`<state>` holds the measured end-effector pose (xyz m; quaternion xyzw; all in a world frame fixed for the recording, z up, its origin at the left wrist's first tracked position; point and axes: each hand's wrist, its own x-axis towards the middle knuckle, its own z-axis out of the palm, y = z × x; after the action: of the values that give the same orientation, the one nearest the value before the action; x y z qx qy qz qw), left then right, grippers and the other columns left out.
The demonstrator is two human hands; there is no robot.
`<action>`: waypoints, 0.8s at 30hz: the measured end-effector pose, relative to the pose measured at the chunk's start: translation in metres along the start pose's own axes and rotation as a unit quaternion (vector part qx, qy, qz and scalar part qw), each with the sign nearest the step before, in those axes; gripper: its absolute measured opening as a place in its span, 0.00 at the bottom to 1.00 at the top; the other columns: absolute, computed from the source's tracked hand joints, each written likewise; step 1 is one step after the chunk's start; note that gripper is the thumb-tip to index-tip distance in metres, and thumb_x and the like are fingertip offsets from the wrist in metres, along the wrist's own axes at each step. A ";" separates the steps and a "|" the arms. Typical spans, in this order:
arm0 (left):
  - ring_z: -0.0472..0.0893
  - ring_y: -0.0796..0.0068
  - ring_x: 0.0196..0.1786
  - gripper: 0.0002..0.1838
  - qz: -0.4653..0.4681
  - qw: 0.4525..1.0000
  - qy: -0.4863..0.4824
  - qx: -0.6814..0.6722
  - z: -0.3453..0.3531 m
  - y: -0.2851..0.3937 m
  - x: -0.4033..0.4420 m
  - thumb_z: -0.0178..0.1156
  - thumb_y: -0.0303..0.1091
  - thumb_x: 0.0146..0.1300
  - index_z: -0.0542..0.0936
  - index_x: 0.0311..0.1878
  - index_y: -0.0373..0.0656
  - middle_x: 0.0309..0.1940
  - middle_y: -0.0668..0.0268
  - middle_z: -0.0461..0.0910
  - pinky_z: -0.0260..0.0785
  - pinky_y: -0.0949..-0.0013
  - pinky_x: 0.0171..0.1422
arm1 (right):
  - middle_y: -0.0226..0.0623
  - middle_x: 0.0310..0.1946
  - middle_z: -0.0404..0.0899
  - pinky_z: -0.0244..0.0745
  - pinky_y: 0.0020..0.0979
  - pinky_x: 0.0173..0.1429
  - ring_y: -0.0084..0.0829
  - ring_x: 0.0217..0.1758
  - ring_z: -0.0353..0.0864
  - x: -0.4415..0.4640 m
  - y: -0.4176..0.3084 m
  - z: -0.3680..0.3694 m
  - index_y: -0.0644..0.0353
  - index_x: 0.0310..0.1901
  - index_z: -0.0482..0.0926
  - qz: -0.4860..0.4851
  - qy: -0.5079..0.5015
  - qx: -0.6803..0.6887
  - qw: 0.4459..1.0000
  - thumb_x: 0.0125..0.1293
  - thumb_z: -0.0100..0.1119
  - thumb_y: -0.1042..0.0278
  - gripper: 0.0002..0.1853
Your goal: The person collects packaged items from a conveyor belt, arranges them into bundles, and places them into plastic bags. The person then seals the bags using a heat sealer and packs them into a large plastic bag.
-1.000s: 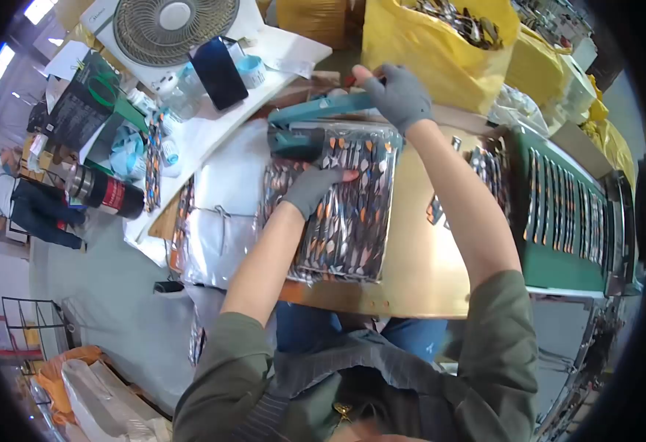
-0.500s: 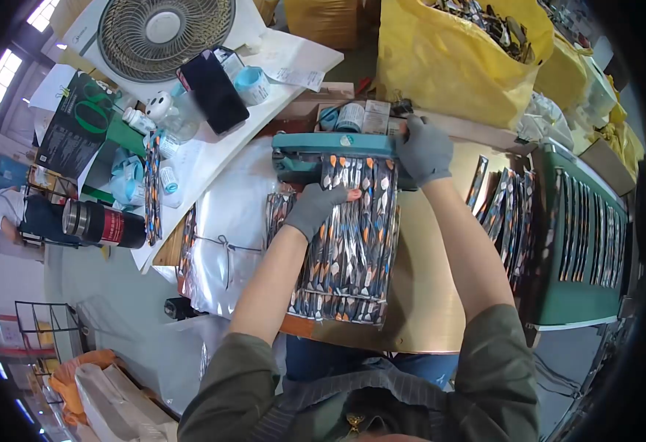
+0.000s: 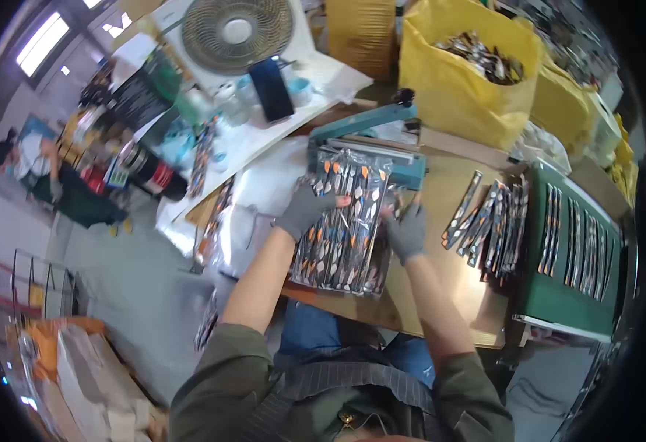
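A clear plastic bag of patterned strips [image 3: 341,243], dark with orange and white shapes, lies on the bench in front of me. Its upper end rests at the teal heat sealer [image 3: 409,171], whose long arm [image 3: 363,121] is raised. My left hand [image 3: 307,211], in a grey fingerless glove, grips the bag's left edge with the thumb on top. Gloved likewise, my right hand [image 3: 407,230] is closed at the bag's upper right edge, slightly blurred.
Loose patterned strips [image 3: 496,225] lie to the right, beside a green board [image 3: 581,265] with more strips. Behind stands a yellow sack [image 3: 467,96]. A fan [image 3: 237,31], a phone [image 3: 271,90] and a black tumbler [image 3: 153,171] are at the left. Another person [image 3: 61,180] is farther left.
My right hand has left the sealer's arm and come down to the bag's right edge. The sealer's arm has swung up. The camera view has shifted and tilted.
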<state>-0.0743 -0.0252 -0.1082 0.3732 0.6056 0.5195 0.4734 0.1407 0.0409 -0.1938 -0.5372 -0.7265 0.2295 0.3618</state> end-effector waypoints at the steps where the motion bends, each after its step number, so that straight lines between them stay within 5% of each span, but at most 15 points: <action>1: 0.80 0.77 0.44 0.26 0.006 1.000 0.030 0.007 -0.007 0.006 -0.029 0.75 0.34 0.46 0.81 0.49 0.37 0.42 0.63 0.84 0.72 0.70 0.52 | 0.67 0.58 0.65 0.61 0.47 0.67 0.54 0.64 0.65 -0.025 0.000 0.014 0.76 0.68 0.48 -0.022 -0.036 -0.062 0.997 0.53 0.65 0.50 0.52; 4: 0.80 0.79 0.43 0.22 0.052 0.996 0.064 0.039 -0.026 0.017 -0.117 0.74 0.32 0.48 0.81 0.47 0.36 0.41 0.65 0.84 0.72 0.71 0.51 | 0.58 0.51 0.73 0.69 0.45 0.60 0.49 0.54 0.74 -0.039 0.005 0.048 0.75 0.65 0.57 -0.011 -0.019 0.196 0.980 0.49 0.67 0.61 0.45; 7: 0.80 0.81 0.40 0.19 0.070 0.986 0.148 0.043 -0.050 0.017 -0.188 0.73 0.32 0.50 0.82 0.45 0.36 0.39 0.65 0.85 0.73 0.72 0.50 | 0.38 0.33 0.80 0.77 0.32 0.34 0.33 0.31 0.80 -0.024 -0.015 0.004 0.68 0.46 0.75 0.324 -0.294 0.486 0.757 0.48 0.65 0.73 0.21; 8: 0.81 0.81 0.39 0.19 0.098 0.978 0.183 0.023 -0.049 0.021 -0.210 0.72 0.32 0.51 0.82 0.45 0.36 0.37 0.66 0.85 0.73 0.73 0.48 | 0.39 0.32 0.80 0.78 0.35 0.34 0.34 0.33 0.81 -0.025 -0.015 -0.025 0.66 0.48 0.75 0.224 -0.303 0.474 0.796 0.52 0.62 0.76 0.19; 11: 0.81 0.81 0.40 0.19 0.133 0.958 0.253 0.012 -0.080 -0.010 -0.256 0.72 0.28 0.50 0.81 0.46 0.37 0.38 0.67 0.84 0.75 0.71 0.48 | 0.49 0.51 0.78 0.81 0.38 0.49 0.42 0.49 0.82 -0.066 -0.066 -0.106 0.67 0.60 0.69 0.145 -0.267 0.550 0.778 0.54 0.58 0.79 0.28; 13: 0.81 0.80 0.39 0.20 0.050 0.958 0.259 -0.113 -0.072 -0.015 -0.273 0.73 0.33 0.51 0.81 0.47 0.38 0.37 0.68 0.84 0.75 0.72 0.44 | 0.50 0.52 0.78 0.77 0.39 0.55 0.42 0.53 0.80 -0.089 -0.073 -0.132 0.68 0.63 0.67 0.154 -0.329 0.514 0.777 0.52 0.60 0.73 0.33; 16: 0.80 0.75 0.48 0.23 0.051 0.976 0.207 0.052 -0.039 -0.071 -0.257 0.69 0.43 0.56 0.76 0.47 0.37 0.40 0.63 0.81 0.71 0.72 0.48 | 0.47 0.52 0.78 0.74 0.37 0.59 0.40 0.56 0.78 -0.135 -0.035 -0.046 0.69 0.60 0.70 0.230 -0.513 0.444 0.697 0.51 0.64 0.67 0.33; 17: 0.78 0.74 0.47 0.25 0.094 0.960 0.264 -0.013 -0.043 -0.062 -0.267 0.66 0.47 0.58 0.74 0.50 0.38 0.37 0.63 0.79 0.70 0.70 0.48 | 0.46 0.52 0.78 0.73 0.37 0.60 0.39 0.56 0.78 -0.145 -0.029 -0.012 0.70 0.59 0.71 0.258 -0.568 0.389 0.679 0.51 0.64 0.64 0.33; 18: 0.77 0.73 0.46 0.27 0.143 0.935 0.316 -0.072 -0.046 -0.054 -0.276 0.64 0.50 0.60 0.72 0.52 0.39 0.34 0.63 0.78 0.69 0.68 0.48 | 0.43 0.48 0.80 0.73 0.35 0.59 0.37 0.51 0.80 -0.158 -0.117 -0.023 0.70 0.55 0.74 0.201 -0.517 0.414 0.721 0.51 0.63 0.65 0.29; 20: 0.76 0.74 0.42 0.27 0.114 0.898 0.416 -0.087 -0.099 -0.003 -0.348 0.63 0.48 0.61 0.73 0.55 0.36 0.35 0.62 0.78 0.69 0.68 0.46 | 0.44 0.48 0.80 0.80 0.34 0.49 0.34 0.42 0.84 -0.136 -0.168 0.002 0.67 0.55 0.72 0.062 -0.597 0.369 0.710 0.51 0.65 0.65 0.29; 21: 0.75 0.75 0.42 0.27 0.140 0.869 0.475 0.012 -0.124 0.000 -0.373 0.64 0.45 0.61 0.75 0.56 0.35 0.36 0.63 0.78 0.67 0.69 0.46 | 0.46 0.50 0.79 0.81 0.33 0.44 0.34 0.40 0.85 -0.140 -0.227 -0.005 0.67 0.56 0.72 0.038 -0.574 0.457 0.678 0.52 0.65 0.71 0.28; 23: 0.76 0.73 0.35 0.27 0.025 0.779 0.573 0.253 -0.164 -0.015 -0.419 0.62 0.48 0.62 0.74 0.53 0.32 0.33 0.60 0.79 0.69 0.67 0.40 | 0.33 0.42 0.78 0.75 0.27 0.45 0.25 0.40 0.79 -0.157 -0.338 -0.011 0.63 0.54 0.71 -0.042 -0.561 0.449 0.694 0.46 0.71 0.80 0.30; 24: 0.77 0.71 0.30 0.27 -0.035 0.716 0.597 0.360 -0.182 -0.029 -0.440 0.61 0.50 0.62 0.74 0.51 0.32 0.30 0.59 0.79 0.70 0.66 0.36 | 0.26 0.35 0.74 0.72 0.25 0.43 0.23 0.38 0.76 -0.164 -0.359 0.008 0.59 0.44 0.74 -0.112 -0.580 0.435 0.679 0.51 0.68 0.79 0.18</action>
<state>-0.1278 -0.4956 -0.0529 0.1068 0.9162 0.3604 -0.1386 -0.0594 -0.2275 0.0144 0.0070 -0.6637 0.7433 0.0837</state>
